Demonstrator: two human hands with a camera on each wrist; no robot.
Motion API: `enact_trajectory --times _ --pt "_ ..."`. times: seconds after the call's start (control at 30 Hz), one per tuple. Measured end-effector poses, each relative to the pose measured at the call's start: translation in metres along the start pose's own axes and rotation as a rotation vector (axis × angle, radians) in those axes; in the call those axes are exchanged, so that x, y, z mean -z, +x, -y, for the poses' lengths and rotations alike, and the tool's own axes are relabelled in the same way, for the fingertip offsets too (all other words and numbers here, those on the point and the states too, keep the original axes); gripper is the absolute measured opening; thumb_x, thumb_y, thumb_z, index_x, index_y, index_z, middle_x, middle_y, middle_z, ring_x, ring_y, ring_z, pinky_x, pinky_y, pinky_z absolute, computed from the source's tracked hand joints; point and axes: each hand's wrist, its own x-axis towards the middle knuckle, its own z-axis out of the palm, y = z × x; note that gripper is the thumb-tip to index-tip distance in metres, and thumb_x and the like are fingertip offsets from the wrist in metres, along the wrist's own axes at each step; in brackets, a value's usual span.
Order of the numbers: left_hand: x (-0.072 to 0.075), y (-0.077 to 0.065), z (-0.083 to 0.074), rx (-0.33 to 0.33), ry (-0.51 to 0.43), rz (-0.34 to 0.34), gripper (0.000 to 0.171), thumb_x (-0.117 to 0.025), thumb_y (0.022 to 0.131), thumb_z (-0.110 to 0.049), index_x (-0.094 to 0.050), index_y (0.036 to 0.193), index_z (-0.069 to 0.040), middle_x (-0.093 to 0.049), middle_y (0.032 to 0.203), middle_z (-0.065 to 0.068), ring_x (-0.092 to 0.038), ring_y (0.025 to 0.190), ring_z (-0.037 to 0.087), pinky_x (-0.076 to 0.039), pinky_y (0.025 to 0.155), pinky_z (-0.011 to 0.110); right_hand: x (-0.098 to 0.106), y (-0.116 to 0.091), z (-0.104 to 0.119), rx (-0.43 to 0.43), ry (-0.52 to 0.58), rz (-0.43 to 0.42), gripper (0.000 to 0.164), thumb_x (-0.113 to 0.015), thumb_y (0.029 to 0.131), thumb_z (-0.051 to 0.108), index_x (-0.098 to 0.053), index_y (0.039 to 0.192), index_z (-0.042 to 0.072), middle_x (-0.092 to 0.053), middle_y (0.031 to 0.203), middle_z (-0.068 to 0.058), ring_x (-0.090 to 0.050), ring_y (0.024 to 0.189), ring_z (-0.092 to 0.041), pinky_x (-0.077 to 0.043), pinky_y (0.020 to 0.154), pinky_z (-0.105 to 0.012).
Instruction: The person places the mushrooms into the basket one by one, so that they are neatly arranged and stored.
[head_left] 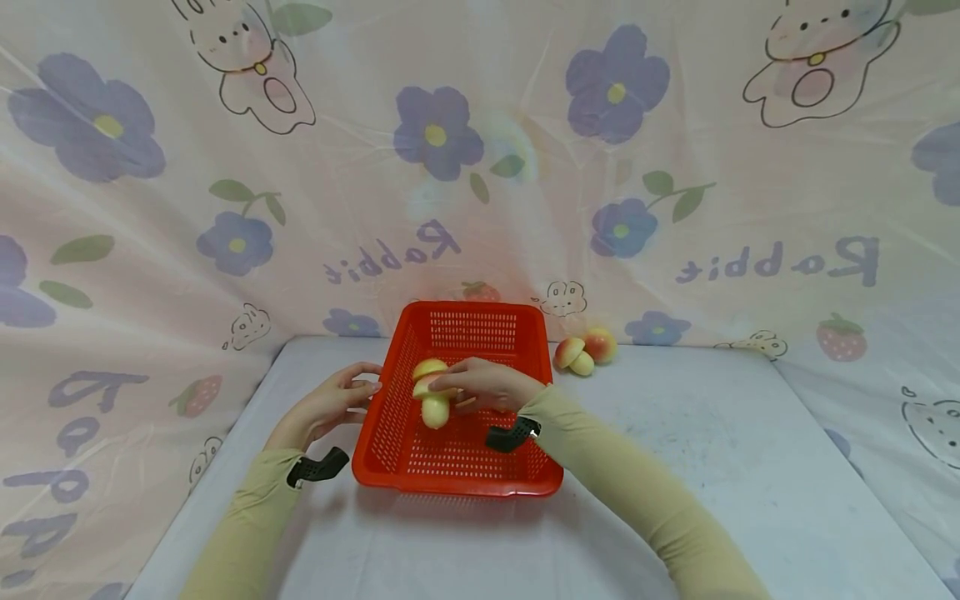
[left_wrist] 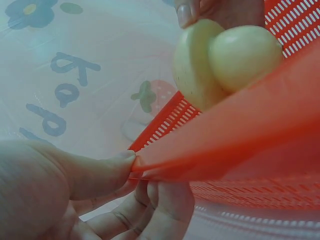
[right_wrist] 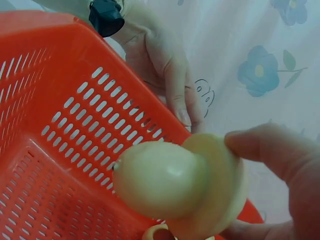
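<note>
The right hand [head_left: 495, 385] pinches a toy mushroom [head_left: 435, 410] by its cap, above the inside of a red plastic basket [head_left: 459, 485]. In the right wrist view, the mushroom's pale rounded stem [right_wrist: 157, 177] points away from the thumb and fingers. Behind it in the basket is another yellow piece [head_left: 429, 366], mostly hidden, so its shape is unclear. At the basket's left rim, the left hand [head_left: 327, 408] grips the edge between thumb and fingers, as the left wrist view shows closely.
On the white table [head_left: 675, 433], right of the basket, lies another toy mushroom [head_left: 576, 356]. A round red-and-yellow piece [head_left: 601, 344] touches or overlaps it. A printed rabbit-and-flower curtain [head_left: 525, 208] hangs behind the table and along its sides.
</note>
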Motion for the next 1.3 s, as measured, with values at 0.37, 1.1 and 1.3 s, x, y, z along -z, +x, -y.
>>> enact_trajectory --times 0.37,1.1,1.3 --pt "-0.001 0.0 -0.002 0.0 0.015 -0.006 0.044 -0.052 0.1 -0.017 -0.035 0.139 -0.004 -0.061 0.113 0.019 -0.065 0.09 0.025 -0.055 0.078 0.041 -0.004 0.014 -0.008 -0.008 -0.045 -0.001 0.03 -0.067 0.09 0.024 -0.068 0.11 0.002 -0.065 0.099 -0.006 -0.056 0.09 -0.02 -0.038 0.101 -0.051" --pt "-0.002 -0.001 -0.002 0.002 0.021 -0.019 0.042 -0.051 0.101 -0.016 -0.036 0.138 -0.004 -0.062 0.111 0.016 -0.064 0.087 0.024 -0.054 0.08 0.044 -0.02 0.026 -0.02 -0.076 -0.001 -0.011 0.024 -0.068 0.09 0.016 -0.063 0.103 -0.003 -0.061 0.093 -0.006 -0.058 0.086 -0.018 -0.045 0.095 -0.042" --pt "-0.002 -0.001 -0.002 -0.004 0.025 -0.011 0.042 -0.05 0.101 -0.016 -0.036 0.138 -0.004 -0.062 0.112 0.017 -0.064 0.088 0.024 -0.054 0.079 0.044 -0.021 0.026 -0.022 -0.092 -0.038 -0.028 0.028 -0.07 0.088 0.022 -0.065 0.103 0.0 -0.062 0.093 -0.006 -0.058 0.088 -0.021 -0.044 0.097 -0.046"
